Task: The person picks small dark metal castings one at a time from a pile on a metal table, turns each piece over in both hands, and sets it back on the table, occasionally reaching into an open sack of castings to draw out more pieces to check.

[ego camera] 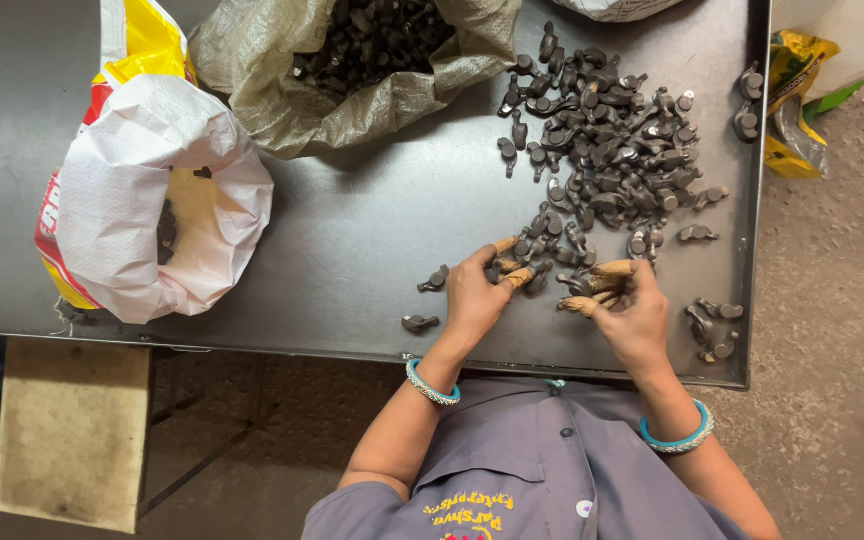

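A heap of small dark metal parts [607, 140] lies spread over the right half of a grey metal table [352, 230]. My left hand [477, 295] rests at the near edge of the heap, its capped fingertips pinching one dark part [512, 270]. My right hand [630, 310] sits just to its right, fingers curled around another dark part [582, 287]. Both wrists wear turquoise bangles. Two single parts [434, 280] [419, 322] lie apart to the left of my left hand.
A rolled-down white sack [152, 190] with red and yellow print stands at the table's left. An olive woven sack [352, 60] full of dark parts lies open at the back. A few parts [712, 325] sit near the right front corner. A yellow bag [797, 100] lies on the floor.
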`<move>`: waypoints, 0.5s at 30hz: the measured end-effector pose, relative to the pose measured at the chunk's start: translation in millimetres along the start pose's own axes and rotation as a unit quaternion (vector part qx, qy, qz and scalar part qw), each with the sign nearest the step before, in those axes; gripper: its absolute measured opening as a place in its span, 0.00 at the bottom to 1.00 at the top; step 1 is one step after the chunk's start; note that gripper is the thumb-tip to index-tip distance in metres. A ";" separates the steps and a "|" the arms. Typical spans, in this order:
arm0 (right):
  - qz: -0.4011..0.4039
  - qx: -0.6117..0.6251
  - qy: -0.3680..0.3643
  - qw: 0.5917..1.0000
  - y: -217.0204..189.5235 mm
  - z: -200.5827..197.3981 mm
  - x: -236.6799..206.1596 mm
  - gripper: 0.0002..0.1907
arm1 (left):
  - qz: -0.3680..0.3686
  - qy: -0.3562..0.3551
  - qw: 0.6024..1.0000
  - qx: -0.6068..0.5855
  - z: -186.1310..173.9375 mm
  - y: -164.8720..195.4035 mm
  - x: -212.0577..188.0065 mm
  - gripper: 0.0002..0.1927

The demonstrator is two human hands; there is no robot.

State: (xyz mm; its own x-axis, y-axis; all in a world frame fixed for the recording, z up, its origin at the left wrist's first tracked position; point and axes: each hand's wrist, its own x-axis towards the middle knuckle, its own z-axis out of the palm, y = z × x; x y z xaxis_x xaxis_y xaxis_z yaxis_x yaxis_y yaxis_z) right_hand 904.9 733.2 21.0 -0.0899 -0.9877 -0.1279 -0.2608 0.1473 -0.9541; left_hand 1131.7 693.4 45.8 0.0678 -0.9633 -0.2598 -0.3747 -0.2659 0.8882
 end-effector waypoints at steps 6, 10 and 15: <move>0.191 0.436 -0.075 0.876 33.3 -14.2 7.2 0.17 | -0.042 -0.043 0.997 -0.047 3.8 3.3 3.5 0.26; 0.247 0.551 -0.111 0.789 50.8 -20.7 6.5 0.13 | -0.020 -0.051 0.998 -0.019 13.2 -1.8 0.6 0.25; 0.248 0.539 -0.119 0.796 60.7 -25.8 5.1 0.12 | 0.017 -0.049 0.997 -0.058 21.3 -12.5 -1.2 0.26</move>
State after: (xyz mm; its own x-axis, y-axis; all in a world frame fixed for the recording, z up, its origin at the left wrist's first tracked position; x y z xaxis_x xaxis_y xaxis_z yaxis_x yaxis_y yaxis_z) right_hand 863.8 738.4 -30.6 0.2939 -0.8224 -0.4870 0.7383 0.5190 -0.4307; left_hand 1116.5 698.6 26.9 -0.0363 -0.9649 -0.2602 -0.2645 -0.2418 0.9336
